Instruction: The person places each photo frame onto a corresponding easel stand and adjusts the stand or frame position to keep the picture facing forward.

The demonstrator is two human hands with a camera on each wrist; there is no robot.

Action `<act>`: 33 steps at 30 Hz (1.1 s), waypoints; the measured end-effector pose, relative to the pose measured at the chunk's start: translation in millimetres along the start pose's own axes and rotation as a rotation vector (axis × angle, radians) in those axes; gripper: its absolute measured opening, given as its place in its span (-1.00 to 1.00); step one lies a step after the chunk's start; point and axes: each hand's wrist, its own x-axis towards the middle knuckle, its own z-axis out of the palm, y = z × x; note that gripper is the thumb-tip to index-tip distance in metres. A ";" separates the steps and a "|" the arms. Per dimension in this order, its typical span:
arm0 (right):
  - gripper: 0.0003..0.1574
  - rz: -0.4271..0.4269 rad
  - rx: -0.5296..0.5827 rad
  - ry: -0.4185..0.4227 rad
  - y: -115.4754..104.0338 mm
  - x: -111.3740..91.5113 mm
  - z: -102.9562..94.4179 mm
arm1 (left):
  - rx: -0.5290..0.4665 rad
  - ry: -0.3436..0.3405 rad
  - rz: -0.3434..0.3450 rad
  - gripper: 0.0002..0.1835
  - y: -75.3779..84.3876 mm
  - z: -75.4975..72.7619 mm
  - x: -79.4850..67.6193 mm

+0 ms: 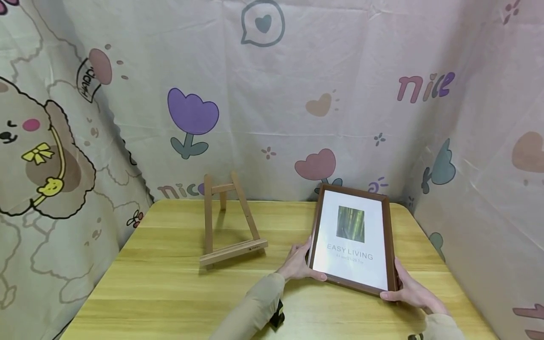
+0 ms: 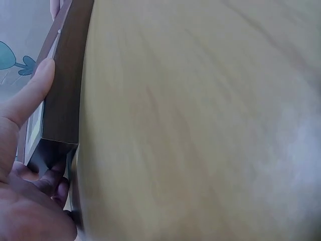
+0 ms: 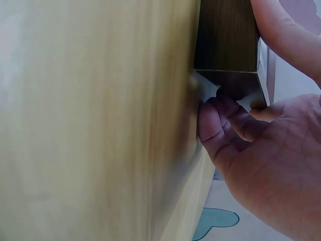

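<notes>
A brown picture frame (image 1: pixel 374 267) with a white insert, a small green bamboo picture and the words "EASY LIVING" is at the right of the table. My left hand (image 1: pixel 299 264) grips its left side near the lower corner, thumb on the front edge. At the lower right corner my right hand (image 1: pixel 410 289) holds the other side, thumb over the front. Both wrist views show fingers curled at the frame's side, partly hidden behind it. Left of the frame stands a small wooden easel (image 1: pixel 233 250) with a front ledge, apart from both hands.
The light wood table (image 1: pixel 170 293) reaches back to a patterned cloth (image 1: pixel 263 94) hanging behind it. Cloth also hangs at the left and right sides. The easel's rear leg (image 1: pixel 223 200) stands near the table's back edge.
</notes>
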 end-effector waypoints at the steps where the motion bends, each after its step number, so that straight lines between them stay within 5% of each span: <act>1: 0.72 -0.004 -0.003 0.005 -0.2 -0.4 0.8 | -0.009 0.002 -0.003 0.39 -0.3 0.2 -0.5; 7: 0.70 -0.021 -0.027 0.034 -1.6 0.8 5.6 | -0.115 0.023 -0.020 0.40 -3.1 0.6 -4.5; 15: 0.70 -0.027 -0.081 0.078 -4.8 2.3 6.2 | -0.212 0.025 0.089 0.44 -4.0 -0.8 -0.5; 18: 0.68 -0.092 -0.112 0.119 -5.6 3.2 8.0 | -0.251 0.016 0.089 0.44 -2.0 -1.3 0.2; 23: 0.64 -0.229 -0.136 0.200 -5.2 7.1 11.9 | -0.238 0.025 0.057 0.42 1.3 -3.2 -1.2; 33: 0.68 -0.210 -0.187 0.253 -9.6 15.8 11.3 | -0.195 0.092 0.041 0.44 3.6 -8.2 -2.1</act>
